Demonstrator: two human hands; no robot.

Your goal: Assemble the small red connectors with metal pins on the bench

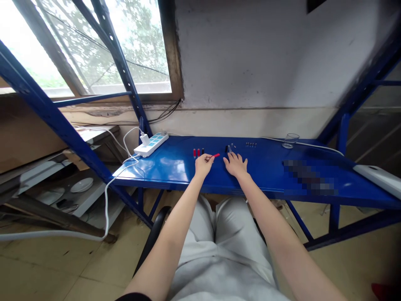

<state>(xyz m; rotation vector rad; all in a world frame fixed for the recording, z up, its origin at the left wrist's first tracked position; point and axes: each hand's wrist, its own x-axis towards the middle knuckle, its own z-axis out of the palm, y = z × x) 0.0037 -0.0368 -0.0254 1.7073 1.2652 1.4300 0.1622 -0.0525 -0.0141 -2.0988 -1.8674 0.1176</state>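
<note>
In the head view my left hand (203, 164) is closed on a small, slim red tube (216, 155), held by the fingertips just above the blue table and pointing right. My right hand (235, 164) lies palm down with its fingers spread. Just beyond those fingertips are a short black piece (226, 148) and a small clear piece (229, 148), partly covered by the fingers; whether they touch cannot be told. Behind my left hand are two red-and-clear tubes (196, 153) side by side and a small black piece (203, 150).
Several tiny pieces (251, 144) form a row farther back on the blue table (166, 171). A drinking glass (290, 141) stands at back right, near a blurred dark object (308, 177). At left sits a white power strip (152, 145) with a cable over the edge.
</note>
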